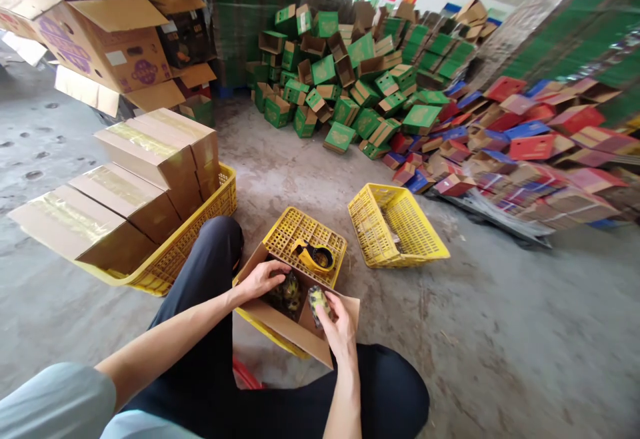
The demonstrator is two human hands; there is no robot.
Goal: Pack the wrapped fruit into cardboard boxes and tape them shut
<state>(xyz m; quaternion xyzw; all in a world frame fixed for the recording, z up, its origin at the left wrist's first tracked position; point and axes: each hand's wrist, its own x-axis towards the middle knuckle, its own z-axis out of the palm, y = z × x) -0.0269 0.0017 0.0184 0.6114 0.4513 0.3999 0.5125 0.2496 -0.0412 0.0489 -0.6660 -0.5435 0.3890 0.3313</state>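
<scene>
An opened cardboard box (290, 329) sits on an upturned yellow crate (280, 232) between my knees. Inside, at its left end, are clear-wrapped packets (291, 295) of dark and yellow-green pieces whose kind I cannot make out. My left hand (263, 280) reaches over the box's left side, fingers loosely bent and apart, their tips by these packets. At the right end, my right hand (340, 327) grips a similar plastic-wrapped packet (318, 304) between thumb and fingers, just above the box.
A yellow and black tape dispenser (315, 255) lies on the crate behind the box. To the right stands another yellow crate (405, 225). Taped cartons (125, 192) fill a long yellow crate at left. Green boxes (345, 109) and red-blue boxes (530, 145) are heaped behind.
</scene>
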